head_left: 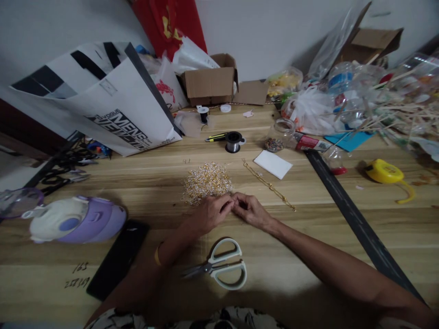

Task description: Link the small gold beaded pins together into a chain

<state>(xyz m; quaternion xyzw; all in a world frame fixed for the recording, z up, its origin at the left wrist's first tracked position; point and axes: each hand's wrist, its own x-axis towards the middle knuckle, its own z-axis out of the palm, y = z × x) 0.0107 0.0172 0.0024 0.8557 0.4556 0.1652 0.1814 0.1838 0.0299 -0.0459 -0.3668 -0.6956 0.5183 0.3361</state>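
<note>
Nearest on the counter [157, 176] lies one pair of scissors [207, 267], its long axis running roughly left to right, blades pointing left and pale handles right. Beyond it, the left hand [214, 211] and right hand [252, 210] meet at their tips. Their fingers are bent inward with a narrow gap at most; I cannot tell whether they pinch anything. One heap of gold and silvery bits [207, 182] sits just beyond the left hand, a little wider than deep; its pieces are too small and tangled to count or to give a direction. One gold chain [270, 186] stretches diagonally beyond the right hand, from far left to near right. Farther off are one white rectangle [273, 164], one wire spool [233, 142], one clear jar [279, 135] partly filled with small bits, and then one dark thread spool [203, 115].
</note>
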